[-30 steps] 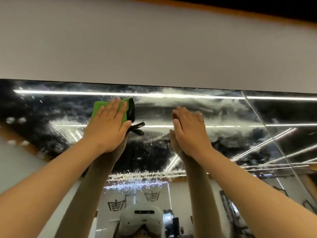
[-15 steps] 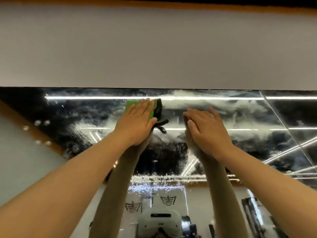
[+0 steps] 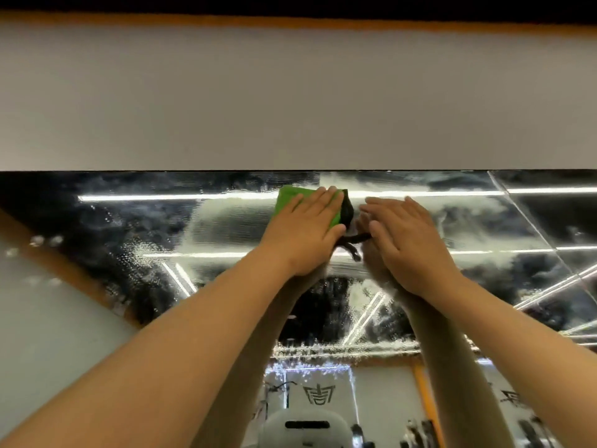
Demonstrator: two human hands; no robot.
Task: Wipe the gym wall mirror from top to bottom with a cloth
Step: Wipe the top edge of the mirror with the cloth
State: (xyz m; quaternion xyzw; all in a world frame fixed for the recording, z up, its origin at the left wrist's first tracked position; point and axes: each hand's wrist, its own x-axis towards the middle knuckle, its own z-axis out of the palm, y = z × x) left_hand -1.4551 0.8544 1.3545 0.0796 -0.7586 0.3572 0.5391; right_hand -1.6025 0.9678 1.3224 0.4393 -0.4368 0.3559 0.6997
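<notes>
Grey wall (image 3: 290,98) fills the view above both hands, with an orange strip (image 3: 290,21) along its top; below it the mirror (image 3: 129,227) begins at a dark straight edge just above the fingertips; the glass is clouded with white smears (image 3: 226,221) and fine droplets, thickest to the left of the left hand and beyond the right hand; a slanting seam (image 3: 531,227) between panels runs down well to the right of the right hand; reflected light strips (image 3: 161,197) cross behind the hands, and low between the forearms the glass shows a white headset (image 3: 307,425) and a dark emblem (image 3: 319,394).

The left hand (image 3: 307,231) lies flat, its straight fingers pressing the green cloth (image 3: 289,202) against the mirror near its top edge; green shows past the fingertips and to their left, a black edge to their right; a black strap (image 3: 353,245) dangles from under the thumb into the narrow gap between the hands. The right hand (image 3: 410,244) is spread flat on the bare glass just beside the cloth, holding nothing; its fingertips nearly meet the cloth's black edge.

Against half a second ago, the left hand and cloth have slid toward the right hand, so the gap between the hands has narrowed; a second ago they stood clearly apart.
</notes>
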